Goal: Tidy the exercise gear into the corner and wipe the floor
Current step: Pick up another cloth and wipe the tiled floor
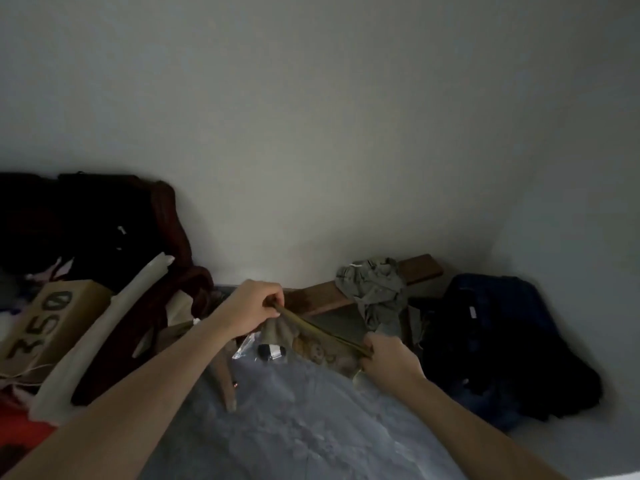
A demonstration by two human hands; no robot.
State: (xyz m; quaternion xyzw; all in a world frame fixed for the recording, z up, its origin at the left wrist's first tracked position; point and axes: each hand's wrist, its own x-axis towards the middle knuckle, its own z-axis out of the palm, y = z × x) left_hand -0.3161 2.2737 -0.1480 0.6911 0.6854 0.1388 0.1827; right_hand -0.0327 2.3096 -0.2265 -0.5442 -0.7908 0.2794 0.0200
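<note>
Cloth (311, 344), thin, printed and limp, stretched taut between left hand (252, 306) and right hand (388, 358), each grip pinching an edge.

two hands (254, 308), one cloth (311, 344), one box (41, 322)

A home bedroom: a blue bedsheet (294, 420) spreads below the fingers (273, 299), crumpled clothes (377, 289) beyond them against bare walls (346, 133)

Dim, blurry shot: the small dark object (272, 351) beside the printed cloth (318, 348) stays unreadable, the dark pile (86, 220) shapeless, both forearms cut off below.
</note>
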